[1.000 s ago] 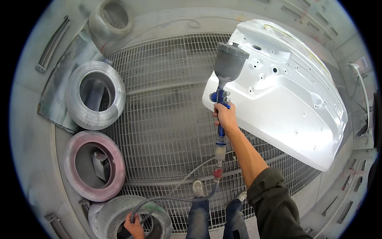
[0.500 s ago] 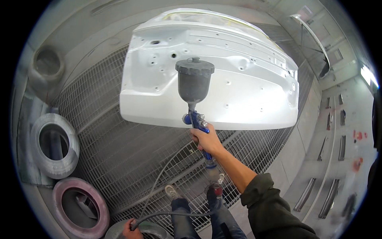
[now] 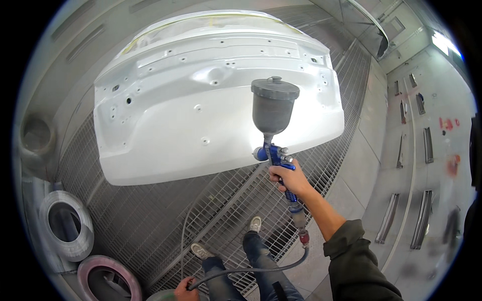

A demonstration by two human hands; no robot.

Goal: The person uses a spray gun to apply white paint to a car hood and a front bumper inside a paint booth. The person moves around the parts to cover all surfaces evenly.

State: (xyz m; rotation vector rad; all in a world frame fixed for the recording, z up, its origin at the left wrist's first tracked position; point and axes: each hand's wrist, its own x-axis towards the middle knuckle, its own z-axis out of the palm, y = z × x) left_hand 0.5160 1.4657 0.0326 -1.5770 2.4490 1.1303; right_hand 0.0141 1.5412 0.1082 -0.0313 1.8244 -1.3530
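In my right hand [image 3: 291,178] is a blue spray gun [image 3: 276,154], its fingers wrapped round the grip. A dark grey lidded paint cup [image 3: 273,108] stands upright on top of the gun. Behind it lies a large white car tailgate [image 3: 165,150], with holes across its upper part and a masked window area edged in yellow tape. From the red coupling below the grip, a grey air hose [image 3: 246,271] curves across my legs to my left hand [image 3: 187,289], which is closed round it at the lower edge.
Tires stand at the left, one whitish [image 3: 85,236] and one with a pinkish rim [image 3: 133,286]. Metal floor grating [image 3: 135,215] lies under the panel and my feet. Dark strips [image 3: 422,220] hang on the right wall, and a curved panel [image 3: 369,20] is at the upper right.
The view has turned and shifted, so the tailgate sits further left and tilted. My right hand with the spray gun has moved right along the panel; my left hand still holds the hose.
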